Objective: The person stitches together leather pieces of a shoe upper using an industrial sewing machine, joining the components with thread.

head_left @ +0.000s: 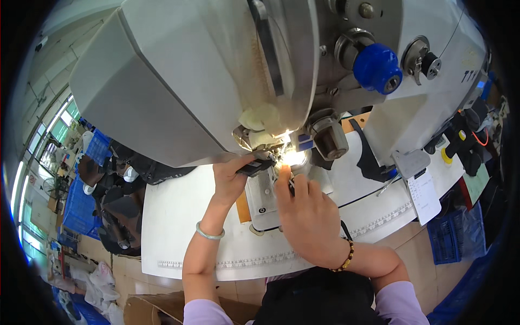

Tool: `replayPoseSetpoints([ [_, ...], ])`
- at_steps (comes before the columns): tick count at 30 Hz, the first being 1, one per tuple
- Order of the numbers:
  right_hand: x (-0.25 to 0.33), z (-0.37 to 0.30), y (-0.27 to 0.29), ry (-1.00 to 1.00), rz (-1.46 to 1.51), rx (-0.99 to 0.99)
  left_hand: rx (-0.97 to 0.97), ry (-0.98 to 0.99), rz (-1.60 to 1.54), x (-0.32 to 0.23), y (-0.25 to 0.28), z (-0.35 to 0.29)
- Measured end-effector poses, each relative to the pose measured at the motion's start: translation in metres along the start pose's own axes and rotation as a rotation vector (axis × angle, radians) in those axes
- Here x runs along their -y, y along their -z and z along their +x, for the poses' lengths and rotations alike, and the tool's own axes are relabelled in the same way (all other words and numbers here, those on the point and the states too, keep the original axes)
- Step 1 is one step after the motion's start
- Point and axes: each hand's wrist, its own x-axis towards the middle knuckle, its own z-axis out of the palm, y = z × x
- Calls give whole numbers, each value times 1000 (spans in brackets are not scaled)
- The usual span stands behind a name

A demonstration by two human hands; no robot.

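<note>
A large grey-white sewing machine (179,70) fills the upper part of the head view, its needle area lit by a bright lamp. My left hand (230,181) is closed on a small black piece (255,167) at the left of the needle, pinching its edge. My right hand (311,216) is just in front of the needle, its index fingertip in the glare and its other fingers curled. A dark metal bit shows between those fingers, and a thin black curved end sticks out near the wrist; I cannot make out what it is. The stitching point is washed out by light.
The white table (173,227) carries a ruler strip (281,258) along its front edge. A black strap-like piece (369,157) lies right of the needle. Dark pieces (122,208) are heaped at left beside blue crates (81,211). A paper tag (423,196) hangs at right.
</note>
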Motion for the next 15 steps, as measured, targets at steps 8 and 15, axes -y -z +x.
replayPoseSetpoints([
  [8,-18,1,-3,-4,226,14,8,-107,123,-25,4,-3],
  [15,-41,2,-1,61,361,34,24,-242,523,-70,-1,-15],
])
